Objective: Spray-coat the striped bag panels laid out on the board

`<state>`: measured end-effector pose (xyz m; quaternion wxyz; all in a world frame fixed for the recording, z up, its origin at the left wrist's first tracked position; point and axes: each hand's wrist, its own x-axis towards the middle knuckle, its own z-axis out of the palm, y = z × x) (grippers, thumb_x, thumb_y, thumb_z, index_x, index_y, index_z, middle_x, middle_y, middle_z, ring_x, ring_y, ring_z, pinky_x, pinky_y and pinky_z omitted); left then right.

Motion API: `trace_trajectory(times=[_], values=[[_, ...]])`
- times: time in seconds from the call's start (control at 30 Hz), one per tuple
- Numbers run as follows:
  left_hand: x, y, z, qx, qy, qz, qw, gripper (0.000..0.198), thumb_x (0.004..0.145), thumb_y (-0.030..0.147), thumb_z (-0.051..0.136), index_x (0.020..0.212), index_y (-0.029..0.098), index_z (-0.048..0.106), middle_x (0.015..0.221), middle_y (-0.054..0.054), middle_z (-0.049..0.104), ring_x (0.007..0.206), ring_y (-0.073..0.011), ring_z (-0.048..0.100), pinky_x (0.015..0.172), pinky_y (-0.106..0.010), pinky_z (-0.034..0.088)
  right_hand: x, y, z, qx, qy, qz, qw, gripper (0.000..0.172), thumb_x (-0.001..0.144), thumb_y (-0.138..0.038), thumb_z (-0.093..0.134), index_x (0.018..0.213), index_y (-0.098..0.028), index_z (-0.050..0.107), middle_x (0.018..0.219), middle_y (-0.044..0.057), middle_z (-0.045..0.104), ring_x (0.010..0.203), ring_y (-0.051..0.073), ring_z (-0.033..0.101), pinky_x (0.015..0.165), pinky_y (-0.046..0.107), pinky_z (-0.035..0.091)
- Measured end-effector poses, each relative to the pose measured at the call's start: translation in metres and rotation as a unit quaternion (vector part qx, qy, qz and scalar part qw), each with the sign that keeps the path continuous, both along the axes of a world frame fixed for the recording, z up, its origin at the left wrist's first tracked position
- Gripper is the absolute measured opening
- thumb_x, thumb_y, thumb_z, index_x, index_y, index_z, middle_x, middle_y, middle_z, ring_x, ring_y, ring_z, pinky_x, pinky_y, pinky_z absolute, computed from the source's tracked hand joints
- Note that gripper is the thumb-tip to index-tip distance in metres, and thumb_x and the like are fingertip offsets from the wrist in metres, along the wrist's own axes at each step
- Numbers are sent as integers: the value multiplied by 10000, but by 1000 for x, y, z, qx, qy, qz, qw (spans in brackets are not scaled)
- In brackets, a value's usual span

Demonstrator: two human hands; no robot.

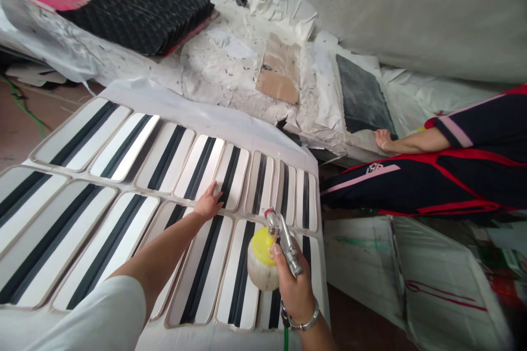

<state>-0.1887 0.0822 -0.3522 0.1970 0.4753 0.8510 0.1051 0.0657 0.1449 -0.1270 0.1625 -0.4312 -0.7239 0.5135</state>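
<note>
My right hand (298,279) is wrapped round the handle of a metal spray gun (284,241). Fixed to the gun is a whitish cup with a yellow lid (263,260), and a green hose (286,339) hangs below my wrist. With fingers stretched out, my left hand (209,203) reaches over the rows of panels, its fingertips at the lower edge of a white panel with a black stripe (231,175). Whether they press on it I cannot tell. Several similar rounded panels (105,230) lie side by side in two rows; my arms cover parts of the nearer row.
A person in dark clothing with red trim (436,181) stands at the right, one hand (385,140) by a dark sheet (364,96). Behind lie a piece of cardboard (280,68) and a stack of black ridged pieces (144,8). White sheeting (197,101) covers the panels' table.
</note>
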Motion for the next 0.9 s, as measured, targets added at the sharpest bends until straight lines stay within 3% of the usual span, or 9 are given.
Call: trace_trajectory(times=[0.13, 0.3, 0.4, 0.6, 0.73, 0.9], values=[[8, 2, -7, -34, 7, 14, 999, 466, 872, 241, 468, 1324, 126, 479, 1489, -136, 329, 1390, -239, 285, 1120, -334, 315, 12, -5, -2, -25, -15, 16, 999, 295, 913, -379, 492, 1077, -149, 579, 908, 66, 655, 813, 155, 634, 725, 220, 524], [7, 7, 6, -89, 19, -1, 996, 458, 879, 244, 474, 1317, 111, 485, 1474, -140, 360, 1371, -245, 311, 1118, -391, 296, 24, -9, -4, -22, -23, 37, 999, 327, 925, -392, 468, 1154, -177, 558, 1003, 73, 642, 883, 166, 613, 804, 253, 498], [1, 7, 11, -84, 42, -8, 996, 422, 870, 290, 509, 1277, 178, 524, 1447, -94, 411, 1366, -255, 306, 1111, -470, 273, 28, -11, -5, -24, -19, 46, 998, 317, 930, -382, 463, 1165, -184, 543, 984, 62, 636, 855, 154, 606, 794, 247, 490], [-10, 4, 6, -60, 43, -19, 997, 475, 863, 349, 530, 1320, 235, 476, 1393, -81, 467, 1325, -246, 352, 1057, -434, 331, 37, -22, -1, -44, -46, 55, 996, 302, 927, -361, 476, 1163, -189, 552, 967, 52, 636, 822, 141, 607, 773, 222, 494], [-14, 3, 11, -75, 46, -49, 995, 493, 860, 380, 533, 1321, 214, 480, 1410, -106, 437, 1307, -266, 364, 1041, -434, 340, 35, -37, -1, -57, -57, 7, 997, 406, 910, -390, 498, 1258, -183, 519, 1083, 85, 647, 916, 170, 638, 798, 226, 519], [-18, 3, 15, -97, 43, -71, 992, 505, 857, 412, 521, 1322, 219, 483, 1462, -104, 373, 1330, -277, 325, 1045, -457, 329, 18, -50, -7, -55, -29, -70, 996, 374, 894, -431, 511, 1134, -155, 591, 1052, 107, 674, 944, 194, 665, 809, 238, 551]])
